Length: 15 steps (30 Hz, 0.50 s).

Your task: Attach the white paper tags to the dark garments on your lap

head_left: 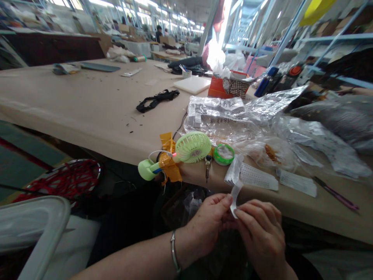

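A narrow white strip [235,194], perhaps a fabric label, stands up between my two hands just off the front edge of the table. My left hand [205,219], with a metal bangle at the wrist, pinches the strip between thumb and fingers. Close beside it, my right hand [262,229] has its fingertips closed on the strip's lower end. Just beyond lie a folded bundle of white strips [233,171] and a printed white sheet [258,177]. A pointed tool like a soldering iron [207,169] lies by a green round tub [223,154] with white contents.
A light-green fan [193,147] is taped to the table edge with orange tape [171,167]. Clear plastic bags [262,124] cover the table's right side. Further right lies a slim pointed tool with a purple handle [338,195]. A black strap-like piece [157,100] rests farther back.
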{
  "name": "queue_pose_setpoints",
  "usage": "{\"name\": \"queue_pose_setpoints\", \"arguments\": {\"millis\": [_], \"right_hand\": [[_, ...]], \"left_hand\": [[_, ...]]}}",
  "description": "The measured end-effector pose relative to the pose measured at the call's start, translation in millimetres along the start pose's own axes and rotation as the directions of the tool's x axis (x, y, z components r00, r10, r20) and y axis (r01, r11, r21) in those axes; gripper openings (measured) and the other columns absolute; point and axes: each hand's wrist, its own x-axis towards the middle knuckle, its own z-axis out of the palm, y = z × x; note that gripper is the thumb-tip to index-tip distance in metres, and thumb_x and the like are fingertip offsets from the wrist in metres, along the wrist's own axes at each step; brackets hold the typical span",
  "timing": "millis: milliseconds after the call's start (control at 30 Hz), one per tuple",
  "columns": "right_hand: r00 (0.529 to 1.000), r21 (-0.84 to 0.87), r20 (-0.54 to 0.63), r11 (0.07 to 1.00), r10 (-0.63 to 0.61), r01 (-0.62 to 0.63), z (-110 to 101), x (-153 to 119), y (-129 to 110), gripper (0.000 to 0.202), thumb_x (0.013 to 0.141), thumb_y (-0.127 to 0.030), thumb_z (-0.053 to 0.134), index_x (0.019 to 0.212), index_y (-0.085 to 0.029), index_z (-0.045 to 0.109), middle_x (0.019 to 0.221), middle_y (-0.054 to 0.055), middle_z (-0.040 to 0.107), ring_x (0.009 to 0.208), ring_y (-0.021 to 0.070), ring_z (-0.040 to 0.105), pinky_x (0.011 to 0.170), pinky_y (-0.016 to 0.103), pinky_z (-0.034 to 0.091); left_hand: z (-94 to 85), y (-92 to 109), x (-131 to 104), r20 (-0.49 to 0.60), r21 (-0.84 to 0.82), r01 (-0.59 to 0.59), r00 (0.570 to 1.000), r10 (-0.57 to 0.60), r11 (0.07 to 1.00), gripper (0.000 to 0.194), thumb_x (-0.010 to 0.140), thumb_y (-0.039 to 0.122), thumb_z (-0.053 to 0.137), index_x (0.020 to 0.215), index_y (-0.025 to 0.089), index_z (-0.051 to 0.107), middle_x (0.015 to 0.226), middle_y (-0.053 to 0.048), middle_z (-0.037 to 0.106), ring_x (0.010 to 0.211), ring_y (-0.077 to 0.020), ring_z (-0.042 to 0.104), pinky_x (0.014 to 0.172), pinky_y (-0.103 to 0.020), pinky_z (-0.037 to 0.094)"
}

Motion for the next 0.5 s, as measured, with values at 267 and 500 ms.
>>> {"name": "queue_pose_setpoints", "arguments": {"millis": [267, 500], "right_hand": [[0.997, 0.022, 0.074, 0.999, 0.030, -0.031, -5.0, -4.3, 12.7, 0.021, 0.089, -0.018, 0.057, 0.108, -0.019, 0.064, 0.092, 0.007, 0.067, 0.093, 0.0213, 0.059, 0.086, 0.037, 0.047], [0.977, -0.403, 0.171, 0.914, 0.129, -0.050, 0.0, 10.4, 58.3, 0.025, 0.091, -0.026, 0.052, 0.109, -0.015, 0.066, 0.102, 0.012, 0.067, 0.096, 0.0275, 0.058, 0.083, 0.041, 0.045]], "left_hand": [[6.1, -0.6, 4.5, -0.144, 0.023, 0.093, 0.986, -0.088, 0.995, 0.017, 0.080, 0.028, 0.063, 0.083, 0.011, 0.061, 0.067, -0.002, 0.061, 0.053, -0.0089, 0.055, 0.054, -0.021, 0.043], [-4.4, -9.5, 2.1, -0.175, 0.153, 0.206, 0.968, -0.179, 0.967, 0.021, 0.086, 0.027, 0.056, 0.099, 0.011, 0.058, 0.065, -0.004, 0.063, 0.051, -0.0126, 0.060, 0.050, -0.023, 0.046]]}}
